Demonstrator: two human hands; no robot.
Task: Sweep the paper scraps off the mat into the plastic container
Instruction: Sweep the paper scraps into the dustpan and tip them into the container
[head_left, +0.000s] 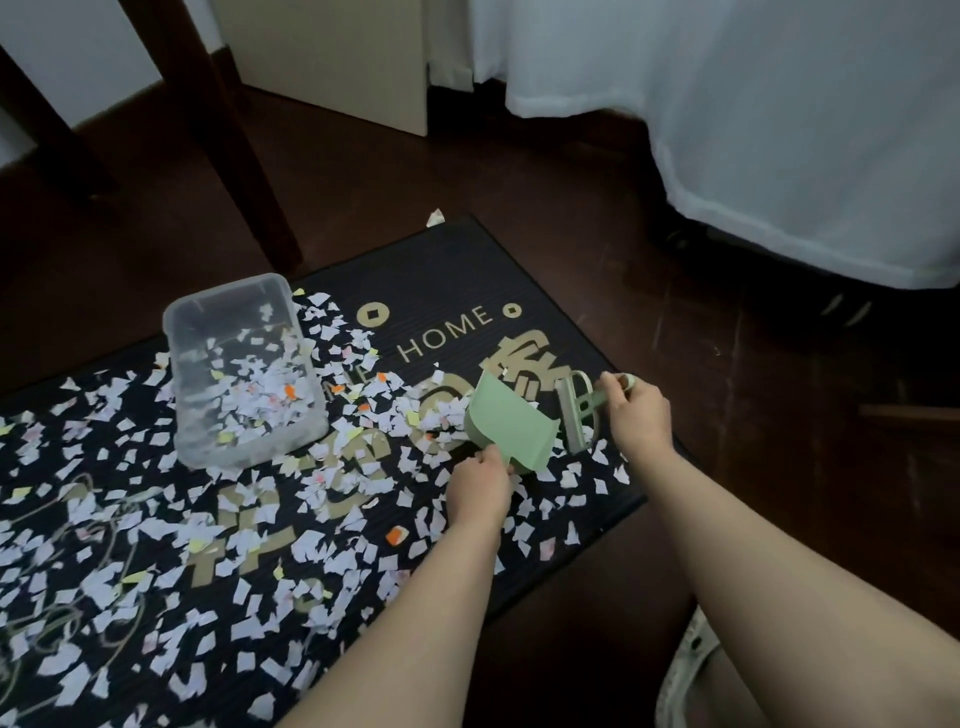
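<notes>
The left hand (478, 491) closes its grip round the dustpan (511, 423) handle, mouth facing the plastic container (228, 306) at 9 o'clock on the mat (457, 291), while the right hand (639, 410) keeps a pinching grip on the brush (574, 410) at 3 o'clock, seemingly ready to drive the scattered paper scraps (332, 488) in.

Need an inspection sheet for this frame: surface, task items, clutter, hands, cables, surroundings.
Surface: dark mat printed HOME, lying on a dark wood floor.
Job's things: paper scraps cover most of the mat; clear plastic container stands on the mat, partly filled with scraps; green dustpan sits among the scraps, with the green brush beside it.
Clutter: one stray scrap on the floor, off the mat's far corner.
Hands: left hand grips the dustpan's handle; right hand grips the brush's handle.
Cables: nothing seen.
Surroundings: white fabric hanging to the floor, dark wooden legs, pale panel.
</notes>
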